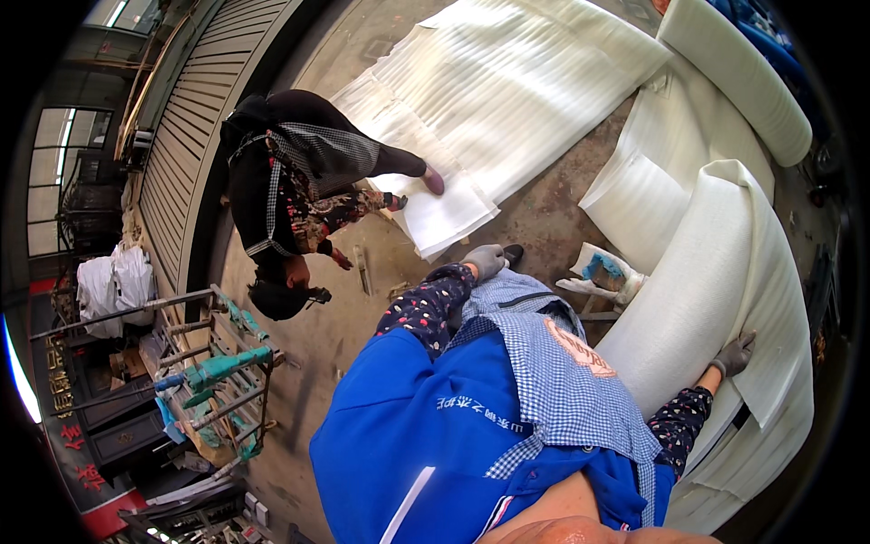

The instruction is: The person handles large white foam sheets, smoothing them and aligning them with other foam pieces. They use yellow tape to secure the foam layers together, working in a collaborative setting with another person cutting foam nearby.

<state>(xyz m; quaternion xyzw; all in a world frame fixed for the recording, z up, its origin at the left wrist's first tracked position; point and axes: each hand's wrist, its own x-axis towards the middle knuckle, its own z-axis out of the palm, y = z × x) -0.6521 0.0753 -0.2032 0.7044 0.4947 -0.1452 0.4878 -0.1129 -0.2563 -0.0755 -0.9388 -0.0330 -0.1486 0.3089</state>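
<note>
My left hand (487, 260), in a grey glove, is closed with its fingers curled near my knee, and nothing shows in it. On the right, my right hand (735, 354), also gloved in grey, has its fingers closed on the loose edge of a white foam sheet (770, 299). That sheet lies over a thick white foam roll (675, 272), which rests close against my right side. Another large foam sheet (535, 77) is spread on the floor ahead, with faint ridges across it.
A co-worker (272, 181) in dark clothes bends over at the left, with one foot at the sheet's corner. A second foam roll (739, 77) lies at the far right. A metal rack (222, 372) with green wrapping stands left. White-and-blue wrapped scrap (603, 272) sits beside my roll.
</note>
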